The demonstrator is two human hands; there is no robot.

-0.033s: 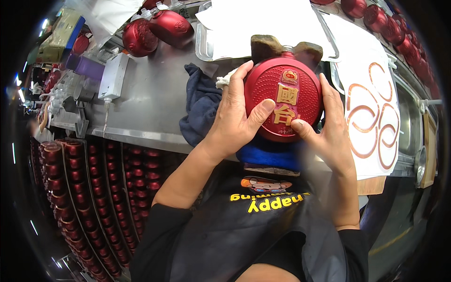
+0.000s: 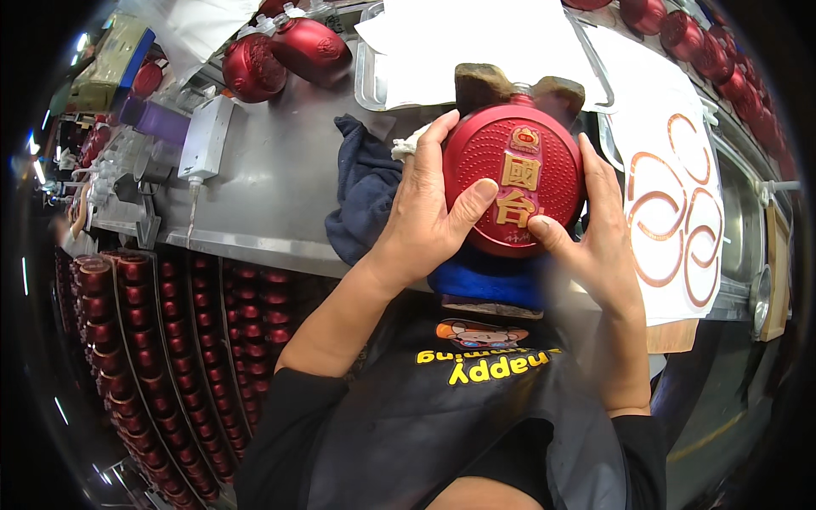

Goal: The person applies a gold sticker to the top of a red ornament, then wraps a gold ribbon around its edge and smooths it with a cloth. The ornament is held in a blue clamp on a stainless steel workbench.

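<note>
A round, flat red bottle (image 2: 480,195) lies face up between my hands, its neck pointing away from me. Raised gold characters and a small emblem run down its dotted face. My left hand (image 2: 429,212) wraps the left rim, the thumb pressed on the face beside the lower character. Around the right rim curve the fingers of my right hand (image 2: 599,229), and that thumb touches the lower part of the gold lettering. Two worn brown blocks (image 2: 482,87) flank the neck. Under the near edge is a blue pad (image 2: 484,282); the bottle's underside is hidden.
A dark blue cloth (image 2: 365,191) lies left of the bottle on the metal bench (image 2: 272,183). Copper-coloured rings (image 2: 656,200) rest on white sheets at right. More red bottles (image 2: 310,53) stand at the back left, and several stacked rows (image 2: 174,331) fill the lower left.
</note>
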